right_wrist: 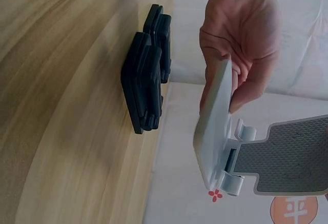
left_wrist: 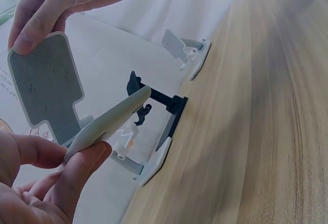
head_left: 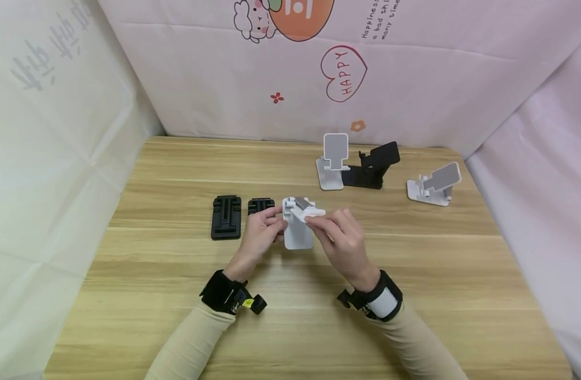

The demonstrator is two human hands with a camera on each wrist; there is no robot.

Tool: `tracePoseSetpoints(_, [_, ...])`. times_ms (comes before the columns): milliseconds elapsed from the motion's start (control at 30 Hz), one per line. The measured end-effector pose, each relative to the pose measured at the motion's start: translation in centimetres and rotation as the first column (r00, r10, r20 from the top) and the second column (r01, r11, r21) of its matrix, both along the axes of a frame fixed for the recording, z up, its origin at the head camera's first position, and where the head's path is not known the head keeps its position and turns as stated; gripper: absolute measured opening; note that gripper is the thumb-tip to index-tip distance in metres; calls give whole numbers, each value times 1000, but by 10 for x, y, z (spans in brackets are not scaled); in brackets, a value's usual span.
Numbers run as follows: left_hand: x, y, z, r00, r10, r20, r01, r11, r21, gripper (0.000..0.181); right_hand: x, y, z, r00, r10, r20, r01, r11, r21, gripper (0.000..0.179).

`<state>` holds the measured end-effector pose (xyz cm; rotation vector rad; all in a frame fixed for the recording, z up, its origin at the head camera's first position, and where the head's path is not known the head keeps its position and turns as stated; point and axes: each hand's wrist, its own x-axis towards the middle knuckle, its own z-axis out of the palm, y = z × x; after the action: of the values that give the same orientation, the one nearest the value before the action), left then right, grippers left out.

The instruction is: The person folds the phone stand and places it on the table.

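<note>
Two folded black stands (head_left: 226, 217) lie on the bench (head_left: 176, 274); farther back stand two white stands (head_left: 332, 166) and an unfolded black one (head_left: 373, 164)

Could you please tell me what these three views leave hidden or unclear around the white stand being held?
- Head view: the left hand covers most of the second folded black stand.
- Head view: the right hand hides part of the white stand, so its hinge is unclear.
- Left wrist view: the far white stand is small and blurred.
- Right wrist view: the white stand's grey pad is cut off at the right edge.
</note>
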<state>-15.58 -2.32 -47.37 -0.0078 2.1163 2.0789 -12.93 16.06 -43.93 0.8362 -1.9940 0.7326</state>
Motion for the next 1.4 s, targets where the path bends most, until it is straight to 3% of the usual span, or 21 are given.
tracePoseSetpoints(267, [-3, -2, 3, 996, 22, 88, -24, 999, 23, 39, 5, -5, -4, 1000, -19, -6, 19, 997, 73, 21])
tracePoseSetpoints(533, [-7, -2, 6, 979, 41, 200, -63, 992, 105, 39, 8, -10, -10, 1000, -21, -6, 22, 996, 91, 23])
tracePoseSetpoints(1067, [-9, -4, 10, 971, 22, 239, -85, 963, 256, 40, 12, -16, -18, 1000, -9, 25, 6, 992, 123, 18])
tracePoseSetpoints(1400, [-7, -2, 13, 967, 32, 254, -89, 973, 214, 40, 13, -17, -19, 999, -9, 48, 4, 994, 113, 18])
